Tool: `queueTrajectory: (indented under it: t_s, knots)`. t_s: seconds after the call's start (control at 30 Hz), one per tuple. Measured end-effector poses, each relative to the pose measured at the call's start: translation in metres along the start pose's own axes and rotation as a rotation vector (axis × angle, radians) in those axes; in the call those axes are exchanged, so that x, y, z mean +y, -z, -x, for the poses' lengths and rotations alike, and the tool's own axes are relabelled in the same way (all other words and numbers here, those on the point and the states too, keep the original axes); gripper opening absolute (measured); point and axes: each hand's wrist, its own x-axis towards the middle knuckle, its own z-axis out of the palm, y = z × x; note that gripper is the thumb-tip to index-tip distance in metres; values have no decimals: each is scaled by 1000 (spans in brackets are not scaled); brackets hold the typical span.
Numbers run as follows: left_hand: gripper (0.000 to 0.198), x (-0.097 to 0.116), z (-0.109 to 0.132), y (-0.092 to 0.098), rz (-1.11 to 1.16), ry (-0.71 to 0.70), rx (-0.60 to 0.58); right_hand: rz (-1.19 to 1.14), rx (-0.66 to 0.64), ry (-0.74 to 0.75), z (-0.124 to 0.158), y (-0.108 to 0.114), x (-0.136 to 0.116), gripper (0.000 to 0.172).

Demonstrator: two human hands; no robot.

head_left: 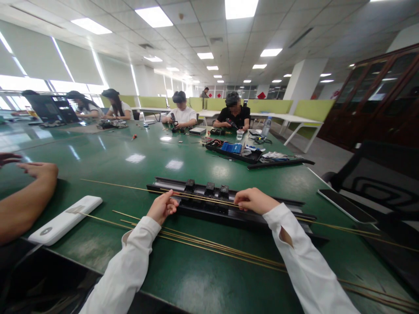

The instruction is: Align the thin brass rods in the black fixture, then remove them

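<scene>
Several long, thin brass-coloured rods [203,199] stretch between my hands, above a long black rail frame [209,218]. My left hand [162,206] pinches them between thumb and fingertips near the frame's left part. With its fingers bent down, my right hand [257,200] grips the same rods over the right part. Small black blocks [209,188] sit in a row across the frame, between my hands. More loose rods [222,250] lie on the green table [114,248] in front of the frame, passing under my forearms.
A white flat device [67,221] lies at left, near another person's arm [29,196]. A black tray [212,148] with blue items stands beyond the frame. A dark-screened tablet or phone [346,205] lies at the right edge by a black chair [379,174]. Several people sit across the table.
</scene>
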Motion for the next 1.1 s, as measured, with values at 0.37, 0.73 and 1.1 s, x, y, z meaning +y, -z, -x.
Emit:
queueTrajectory:
  t_s: [0.37, 0.73, 1.1]
  knots:
    - [24, -1, -1, 2, 3, -6, -17, -10, -26, -37, 2, 2, 3, 17]
    - [23, -2, -2, 2, -3, -9, -8, 89, 9, -36, 2, 3, 3, 16]
    - [21, -5, -2, 0, -13, -22, -10, 107, 89, -5, 1, 1, 2, 20]
